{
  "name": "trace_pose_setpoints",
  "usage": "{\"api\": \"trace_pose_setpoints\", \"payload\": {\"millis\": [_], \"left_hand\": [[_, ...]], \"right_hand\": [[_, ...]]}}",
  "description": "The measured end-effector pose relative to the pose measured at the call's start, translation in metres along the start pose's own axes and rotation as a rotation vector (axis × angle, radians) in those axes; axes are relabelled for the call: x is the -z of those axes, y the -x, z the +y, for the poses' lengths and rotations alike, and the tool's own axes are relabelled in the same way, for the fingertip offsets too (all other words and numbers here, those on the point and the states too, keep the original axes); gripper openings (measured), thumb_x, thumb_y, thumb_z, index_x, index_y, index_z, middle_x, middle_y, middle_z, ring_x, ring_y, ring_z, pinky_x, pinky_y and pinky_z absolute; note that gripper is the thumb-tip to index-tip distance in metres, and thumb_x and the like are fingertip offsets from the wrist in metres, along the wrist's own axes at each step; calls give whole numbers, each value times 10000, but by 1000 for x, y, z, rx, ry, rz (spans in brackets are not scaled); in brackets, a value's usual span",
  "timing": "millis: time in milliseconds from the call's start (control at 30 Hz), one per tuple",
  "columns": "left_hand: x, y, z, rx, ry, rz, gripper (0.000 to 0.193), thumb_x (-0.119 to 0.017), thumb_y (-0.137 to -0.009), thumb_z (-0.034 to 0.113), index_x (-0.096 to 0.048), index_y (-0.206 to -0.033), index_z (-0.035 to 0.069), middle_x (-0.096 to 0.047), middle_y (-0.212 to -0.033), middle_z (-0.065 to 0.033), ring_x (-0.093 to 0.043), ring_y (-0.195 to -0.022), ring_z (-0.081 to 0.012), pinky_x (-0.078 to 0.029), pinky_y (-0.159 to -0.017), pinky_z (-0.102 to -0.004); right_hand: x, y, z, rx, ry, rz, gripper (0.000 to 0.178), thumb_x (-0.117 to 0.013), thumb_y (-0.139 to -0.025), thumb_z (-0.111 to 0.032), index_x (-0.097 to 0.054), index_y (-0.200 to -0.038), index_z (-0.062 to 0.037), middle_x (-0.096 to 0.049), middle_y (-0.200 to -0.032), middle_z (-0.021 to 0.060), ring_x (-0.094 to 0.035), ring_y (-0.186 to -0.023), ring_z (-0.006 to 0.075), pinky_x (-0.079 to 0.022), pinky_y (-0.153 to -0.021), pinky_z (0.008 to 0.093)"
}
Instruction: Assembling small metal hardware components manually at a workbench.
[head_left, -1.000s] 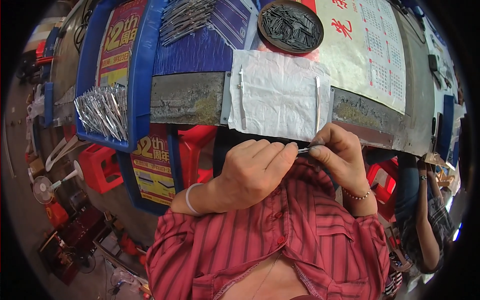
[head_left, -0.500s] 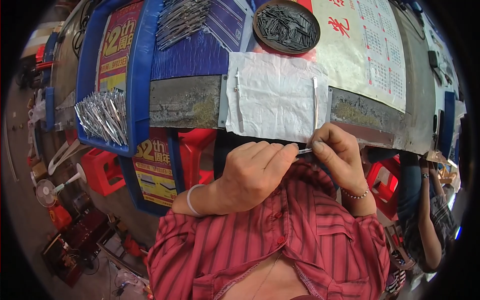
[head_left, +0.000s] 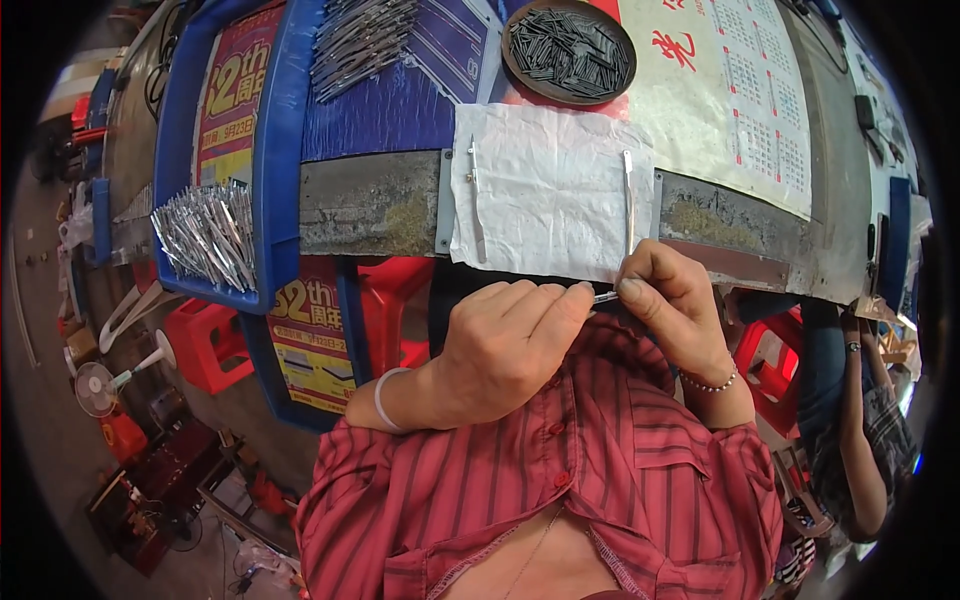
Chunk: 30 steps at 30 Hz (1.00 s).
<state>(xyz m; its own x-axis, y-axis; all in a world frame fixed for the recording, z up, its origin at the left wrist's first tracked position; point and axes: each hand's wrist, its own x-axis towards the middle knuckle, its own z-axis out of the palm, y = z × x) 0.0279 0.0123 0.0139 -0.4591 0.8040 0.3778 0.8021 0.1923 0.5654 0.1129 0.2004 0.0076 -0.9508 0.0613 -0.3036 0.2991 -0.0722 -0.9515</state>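
My left hand (head_left: 515, 340) is closed in a pinch, its thumb side toward the right hand. Between the two hands shows a short stretch of a thin silvery metal piece (head_left: 604, 297); the rest is hidden by my fingers. My right hand (head_left: 675, 305) pinches its other end between thumb and forefinger. Both hands are in front of the bench edge, just below a white paper sheet (head_left: 550, 190). On the sheet lie a slim metal strip (head_left: 478, 205) at the left and a longer one (head_left: 629, 195) at the right, whose near end meets my right hand.
A round dish (head_left: 572, 100) of small dark strips stands beyond the sheet. Silvery strips (head_left: 205, 235) fill the near end of a blue tray (head_left: 283, 200); more (head_left: 365, 50) lie on a blue sheet. Red stools (head_left: 205, 345) stand under the bench. Another person's arm (head_left: 860, 450) shows at right.
My right hand has shifted slightly up and left, closer to the left hand. Less of the metal piece shows between them. The left hand stays nearly still.
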Motion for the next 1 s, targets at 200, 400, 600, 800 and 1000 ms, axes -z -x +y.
{"api": "trace_pose_setpoints", "payload": {"millis": [200, 400, 600, 800, 1000], "left_hand": [[-1, -1, -3, -8, -23, -1, 282, -702, -711, 36, -594, -968, -8, -597, -691, -85, -588, -562, -208, -449, -480, -302], [4, -11, -5, 4, -5, 8, 268, -696, -715, 20, -591, -960, -8, -603, -702, -98, -593, -571, -229, -453, -490, -314], [31, -34, -8, 63, 74, -87, 286, -703, -700, -16, -587, -961, -7, -604, -723, -129, -607, -617, -282, -474, -536, -346], [80, -96, -35, 80, -8, -76, 184, -635, -738, -55, -594, -910, 0, -577, -813, -152, -581, -745, -311, -472, -650, -351], [63, -211, -142, -63, -161, 25, 116, -622, -797, 50, -619, -900, -3, -601, -823, -134, -603, -773, -282, -465, -680, -320]], "right_hand": [[1, -5, 3, 0, -10, -13, 236, -578, -899, -149, -463, -746, -11, -410, -644, -12, -353, -594, 57, -306, -517, 231], [6, -11, 0, 8, -64, -40, 211, -571, -908, -165, -509, -777, -13, -451, -672, -32, -381, -614, 41, -326, -533, 210], [26, -12, -2, 105, -179, 113, 186, -523, -938, -179, -528, -860, -10, -571, -713, 21, -492, -570, 54, -394, -528, 189], [44, -5, 17, 221, 52, 435, 60, -564, -878, -46, -534, -886, 5, -534, -698, 10, -492, -595, 59, -413, -546, 201], [51, -1, 42, 513, 393, 577, 122, -607, -750, 55, -540, -833, -6, -546, -691, 117, -531, -572, 220, -422, -528, 284]]}}
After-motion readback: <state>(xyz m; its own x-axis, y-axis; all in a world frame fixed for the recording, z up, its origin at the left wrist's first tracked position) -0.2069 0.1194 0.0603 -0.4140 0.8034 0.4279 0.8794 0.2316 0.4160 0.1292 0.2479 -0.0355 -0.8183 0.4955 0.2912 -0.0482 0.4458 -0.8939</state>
